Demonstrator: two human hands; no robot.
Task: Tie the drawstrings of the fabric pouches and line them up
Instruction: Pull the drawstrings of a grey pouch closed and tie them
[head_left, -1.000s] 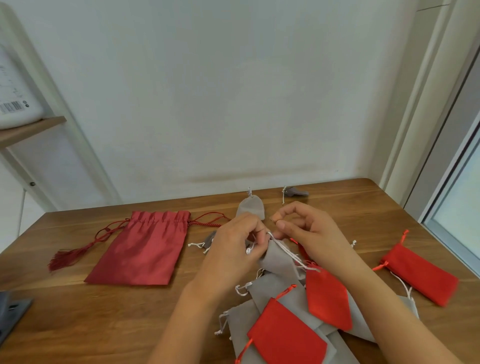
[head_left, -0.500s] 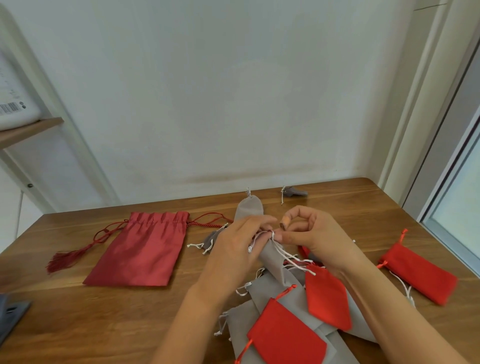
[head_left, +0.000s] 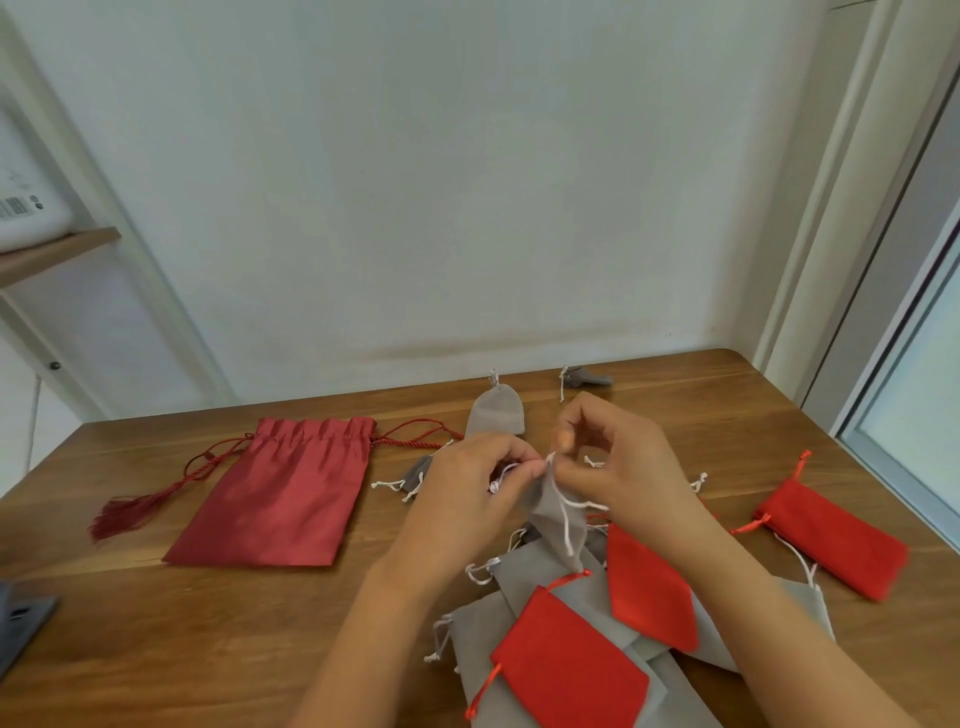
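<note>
A small grey pouch (head_left: 553, 514) hangs lifted above the table between both hands, with its white drawstrings (head_left: 569, 525) dangling. My left hand (head_left: 467, 499) pinches the pouch's gathered top and one cord. My right hand (head_left: 618, 462) pinches the other cord right beside it. Below them lies a heap of grey pouches (head_left: 540, 577) and red pouches (head_left: 569, 675). A large dark red pouch (head_left: 280, 493) with a tassel lies flat at the left. One grey pouch (head_left: 496, 410) lies behind the hands.
Another red pouch (head_left: 831, 535) lies alone at the right, near the table's edge and the window frame. A dark grey pouch (head_left: 584, 376) sits by the wall. A dark object (head_left: 21, 623) pokes in at the lower left edge. A shelf (head_left: 57, 252) stands at far left.
My hands have come closer together at the pouch's top, and the right hand's fingers have curled over the cord. The white strings now hang lower against the pouch.
</note>
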